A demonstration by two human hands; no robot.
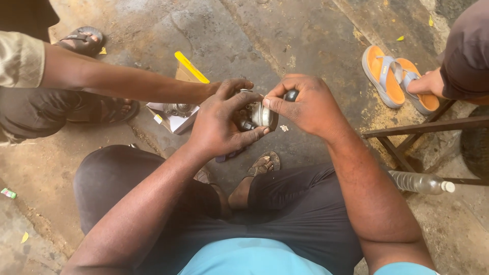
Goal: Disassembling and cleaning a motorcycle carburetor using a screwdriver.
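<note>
Head view, the only view. The person sits low over a stained concrete floor, knees apart, both bare hands raised in front of the lap. Left hand is clamped round a small greasy metal part, palm cupping it from the near side, thumb over the top, fingertips under the pale rounded face. Right hand meets it from the other side: thumb and forefinger pinched together on a small dark rounded knob at the top edge of the part; whether this knob is a separate tool or a piece of the part cannot be told. The part is held in the air between the two hands, above a sandalled foot, not resting on anything. A second person's arm reaches in from the left toward an open cardboard box with a yellow flap lying on the floor, just behind the left hand. A third person at upper right touches orange sandals. A clear plastic bottle lies by a metal frame on the right. Risks, as judged: hands and part look oily, so the pinch may slip off the knob; a small piece let go would drop to the gritty floor and be hard to find or pick up dirt; the neighbour's arm, working close by, could jog the left hand.
</note>
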